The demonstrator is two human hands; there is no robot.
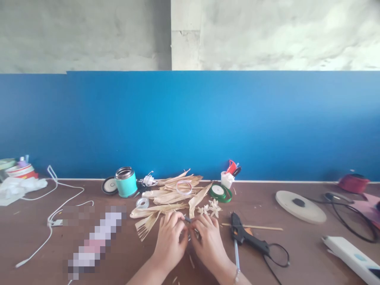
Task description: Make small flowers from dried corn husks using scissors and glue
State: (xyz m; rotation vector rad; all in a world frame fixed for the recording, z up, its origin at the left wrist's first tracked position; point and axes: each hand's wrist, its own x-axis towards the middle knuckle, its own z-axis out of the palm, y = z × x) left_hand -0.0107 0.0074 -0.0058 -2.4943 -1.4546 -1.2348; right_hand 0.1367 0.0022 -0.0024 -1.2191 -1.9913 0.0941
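My left hand [171, 239] and my right hand [208, 240] meet at the lower middle of the head view, fingers curled and pinched together. Between their fingertips is a small dark thing [187, 219], mostly hidden, too small to name. Dried husk strips [169, 196] lie spread just beyond the hands. Pale flower-shaped pieces [214, 207] rest beyond my right hand. To the right of that hand lies a black glue gun [251, 238] across a thin wooden stick [267, 227].
A turquoise container [126, 187], green ribbon roll [219, 191] and white cup with pens [227, 180] stand along the back. White cables [61, 208] trail at left. At right are a round lid [300, 206] and a white device [352, 259]. A blue partition [190, 122] rises behind.
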